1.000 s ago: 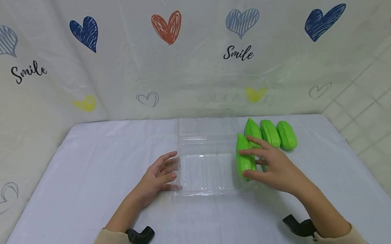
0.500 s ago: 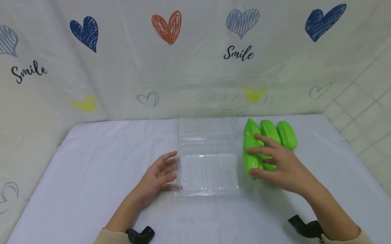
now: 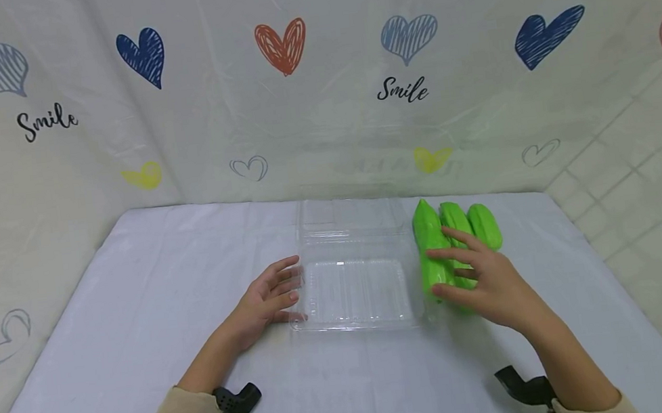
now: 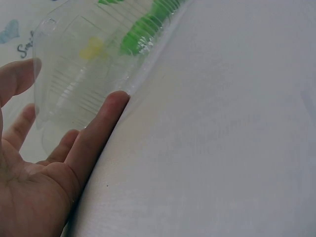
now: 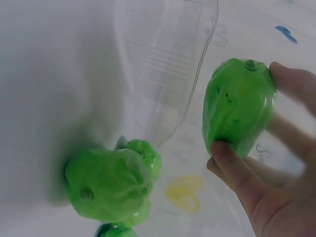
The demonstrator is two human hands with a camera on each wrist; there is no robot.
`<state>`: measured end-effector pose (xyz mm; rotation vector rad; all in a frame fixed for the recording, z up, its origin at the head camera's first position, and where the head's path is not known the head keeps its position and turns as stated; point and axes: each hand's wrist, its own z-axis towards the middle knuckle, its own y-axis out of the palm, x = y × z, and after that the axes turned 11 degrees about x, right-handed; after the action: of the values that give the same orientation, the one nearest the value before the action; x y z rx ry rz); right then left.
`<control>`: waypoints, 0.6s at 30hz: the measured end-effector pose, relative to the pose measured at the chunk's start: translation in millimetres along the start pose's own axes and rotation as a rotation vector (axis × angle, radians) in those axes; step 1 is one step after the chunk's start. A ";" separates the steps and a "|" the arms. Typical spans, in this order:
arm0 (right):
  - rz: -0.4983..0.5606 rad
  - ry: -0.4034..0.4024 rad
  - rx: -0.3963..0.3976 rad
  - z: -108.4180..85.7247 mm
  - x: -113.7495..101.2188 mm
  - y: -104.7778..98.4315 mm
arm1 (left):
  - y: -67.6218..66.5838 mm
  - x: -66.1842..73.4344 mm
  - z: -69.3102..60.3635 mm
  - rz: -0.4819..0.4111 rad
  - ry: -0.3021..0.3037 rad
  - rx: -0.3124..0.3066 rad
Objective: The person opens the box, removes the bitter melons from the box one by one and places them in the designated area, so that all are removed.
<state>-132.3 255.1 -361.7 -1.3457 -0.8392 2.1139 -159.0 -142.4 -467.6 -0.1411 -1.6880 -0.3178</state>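
A clear plastic clamshell box (image 3: 356, 292) lies unfolded on the white cloth, its lid (image 3: 350, 214) laid back toward the wall. My left hand (image 3: 265, 304) rests at the box's left side, fingers extended; in the left wrist view a fingertip touches the clear plastic (image 4: 74, 74). My right hand (image 3: 493, 287) pinches a glossy green fruit-shaped piece (image 5: 239, 101) between thumb and fingertips, just right of the box. In the right wrist view this piece is raised, apart from a second green piece (image 5: 108, 182) below. The right hand partly hides the pieces behind it.
More green pieces (image 3: 484, 226) lie in a group at the back right of the cloth-covered table (image 3: 191, 270). A hanging sheet (image 3: 346, 123) printed with hearts rises along the table's back. A black wrist camera (image 3: 239, 399) sits at the left cuff.
My right hand has moved to the right with the green fruit-shaped piece, from the box's right edge to beside it. The left hand and the box have stayed put.
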 end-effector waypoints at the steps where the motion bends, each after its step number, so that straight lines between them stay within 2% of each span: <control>1: -0.003 0.004 0.001 -0.4 0.7 -1.0 | 0.0 -0.1 0.0 0.000 0.000 0.000; 18: -0.020 0.014 0.050 -5.4 12.2 -17.5 | -0.8 -1.8 1.7 -0.014 0.006 -0.007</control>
<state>-130.7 276.8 -358.3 -1.3195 -0.7857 2.0946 -160.6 -142.5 -469.6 -0.1336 -1.6828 -0.3339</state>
